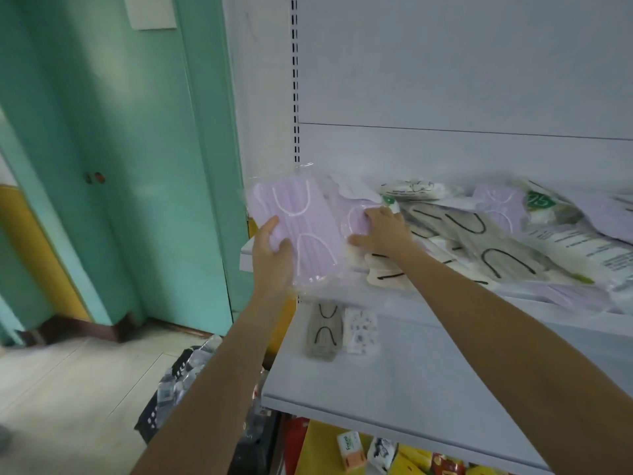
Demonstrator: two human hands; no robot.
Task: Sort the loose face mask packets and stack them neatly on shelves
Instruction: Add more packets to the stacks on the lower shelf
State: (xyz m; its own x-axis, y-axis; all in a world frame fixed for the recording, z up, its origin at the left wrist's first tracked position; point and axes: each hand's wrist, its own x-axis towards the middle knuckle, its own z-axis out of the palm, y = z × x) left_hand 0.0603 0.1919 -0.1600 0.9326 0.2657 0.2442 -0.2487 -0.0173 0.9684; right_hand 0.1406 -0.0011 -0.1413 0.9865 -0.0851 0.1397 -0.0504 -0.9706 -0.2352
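My left hand point(272, 255) grips a clear packet of lilac face masks point(301, 221) by its lower left edge, held upright at the left end of the upper shelf point(246, 257). Just to its right, my right hand point(383, 228) presses down on a second lilac packet point(354, 214) lying on the loose heap. That heap of mixed packets point(496, 241), grey, lilac, cream and white, sprawls across the upper shelf. On the lower shelf point(428, 378) a grey mask packet point(323, 332) and a white patterned packet point(361, 330) lie side by side.
A slotted shelf upright point(295, 80) runs up the white back panel. A black crate of clear packets point(178, 385) stands on the floor by the shelf end. Boxed goods point(394, 454) fill the bottom shelf. A teal door point(130, 166) is on the left.
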